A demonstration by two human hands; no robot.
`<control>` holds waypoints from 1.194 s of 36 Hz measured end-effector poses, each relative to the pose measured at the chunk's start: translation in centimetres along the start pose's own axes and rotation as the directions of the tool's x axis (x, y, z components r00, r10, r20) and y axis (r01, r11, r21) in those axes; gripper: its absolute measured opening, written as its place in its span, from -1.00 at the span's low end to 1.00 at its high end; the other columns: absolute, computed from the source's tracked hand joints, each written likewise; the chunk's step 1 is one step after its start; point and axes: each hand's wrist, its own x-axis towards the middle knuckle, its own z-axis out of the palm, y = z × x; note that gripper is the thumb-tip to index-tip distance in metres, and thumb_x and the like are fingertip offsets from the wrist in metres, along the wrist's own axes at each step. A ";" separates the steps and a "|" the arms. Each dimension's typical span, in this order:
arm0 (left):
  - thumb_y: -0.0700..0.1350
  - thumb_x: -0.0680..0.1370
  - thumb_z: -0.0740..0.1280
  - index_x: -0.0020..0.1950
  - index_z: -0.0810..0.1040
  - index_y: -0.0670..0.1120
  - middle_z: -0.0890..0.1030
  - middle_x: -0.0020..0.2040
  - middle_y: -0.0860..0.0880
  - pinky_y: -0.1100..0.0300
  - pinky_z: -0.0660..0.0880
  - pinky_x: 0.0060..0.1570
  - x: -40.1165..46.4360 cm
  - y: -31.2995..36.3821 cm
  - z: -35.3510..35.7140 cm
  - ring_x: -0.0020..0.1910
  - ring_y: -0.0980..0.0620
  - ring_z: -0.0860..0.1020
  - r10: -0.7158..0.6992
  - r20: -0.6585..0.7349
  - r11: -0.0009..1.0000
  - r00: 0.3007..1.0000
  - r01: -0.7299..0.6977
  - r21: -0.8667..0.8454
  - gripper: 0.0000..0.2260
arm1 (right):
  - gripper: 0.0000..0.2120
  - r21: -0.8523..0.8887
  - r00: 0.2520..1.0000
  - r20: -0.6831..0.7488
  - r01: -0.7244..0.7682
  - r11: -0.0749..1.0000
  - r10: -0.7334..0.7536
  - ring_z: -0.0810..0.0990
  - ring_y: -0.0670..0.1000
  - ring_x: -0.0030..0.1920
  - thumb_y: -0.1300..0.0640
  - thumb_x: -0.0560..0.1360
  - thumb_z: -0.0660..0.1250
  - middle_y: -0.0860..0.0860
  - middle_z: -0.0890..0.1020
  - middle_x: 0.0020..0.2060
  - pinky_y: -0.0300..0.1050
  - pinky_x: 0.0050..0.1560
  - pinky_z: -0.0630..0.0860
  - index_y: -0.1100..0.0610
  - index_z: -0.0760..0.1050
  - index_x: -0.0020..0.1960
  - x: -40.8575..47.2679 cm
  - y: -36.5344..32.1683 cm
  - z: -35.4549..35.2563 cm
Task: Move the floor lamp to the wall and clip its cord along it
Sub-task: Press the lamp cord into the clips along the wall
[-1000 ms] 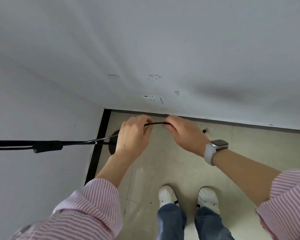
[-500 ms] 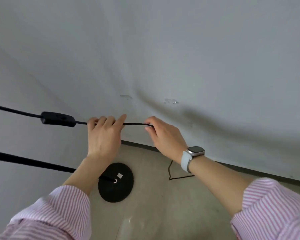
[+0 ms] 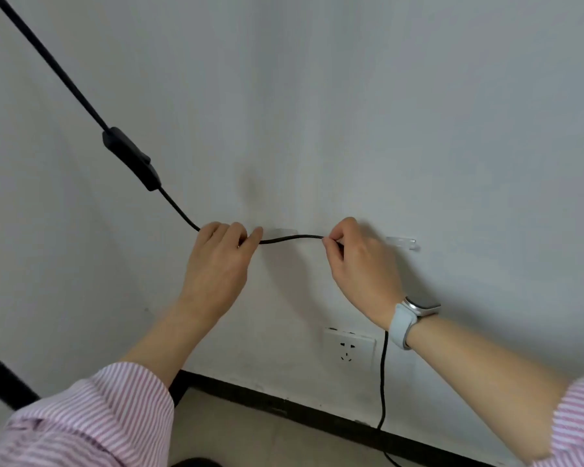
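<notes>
A black lamp cord runs between my two hands, close against the white wall. My left hand pinches it on the left and my right hand pinches it on the right. A clear wall clip sits just behind the cord between the hands. A second clear clip is on the wall to the right of my right hand. The cord's inline switch hangs up to the left. Below my right wrist the cord drops to the floor. The lamp's black pole crosses the lower left.
A white wall socket sits low on the wall under my right hand. A dark skirting board runs along the bottom of the wall above the beige tiled floor. The room corner lies to the left.
My view has tilted up from the floor to the wall. Both hands have raised the cord and carried it right, level with the clear clip. The lamp base has dropped out of sight.
</notes>
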 end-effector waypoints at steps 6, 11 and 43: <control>-0.48 0.26 0.40 -0.35 0.50 -0.19 0.47 -0.52 -0.10 0.10 0.45 -0.21 0.7 0.0 0.8 -0.57 -0.12 0.38 -0.087 -0.051 0.995 0.995 0.084 -0.061 -0.79 | -0.84 -0.110 0.997 -0.045 0.058 0.992 -0.064 0.51 0.21 -0.40 0.11 0.57 0.12 0.13 0.57 -0.36 -0.07 -0.46 0.26 0.19 0.36 -0.08 1.4 -0.7 1.0; -0.46 0.24 0.41 -0.42 0.49 -0.18 0.49 -0.52 -0.09 0.10 0.48 -0.24 1.3 -0.3 0.8 -0.54 -0.13 0.43 -0.087 0.024 0.993 0.996 0.088 -0.082 -0.78 | -0.86 -0.203 0.996 0.012 0.087 0.975 -0.086 0.47 0.20 -0.39 0.11 0.57 0.10 0.10 0.52 -0.33 -0.07 -0.45 0.27 0.17 0.33 -0.11 2.2 -1.4 0.9; -0.35 0.42 0.38 -0.21 0.54 -0.24 0.57 -0.23 -0.20 -0.08 0.40 -0.07 1.8 2.3 2.4 -0.21 -0.23 0.49 -0.287 0.018 0.884 0.958 0.272 -0.379 -0.95 | -0.88 -0.149 0.993 -0.060 -0.109 0.983 0.101 0.54 0.20 -0.35 0.07 0.51 0.25 0.04 0.59 -0.36 0.06 -0.32 0.51 0.11 0.36 -0.10 -3.5 7.2 -7.4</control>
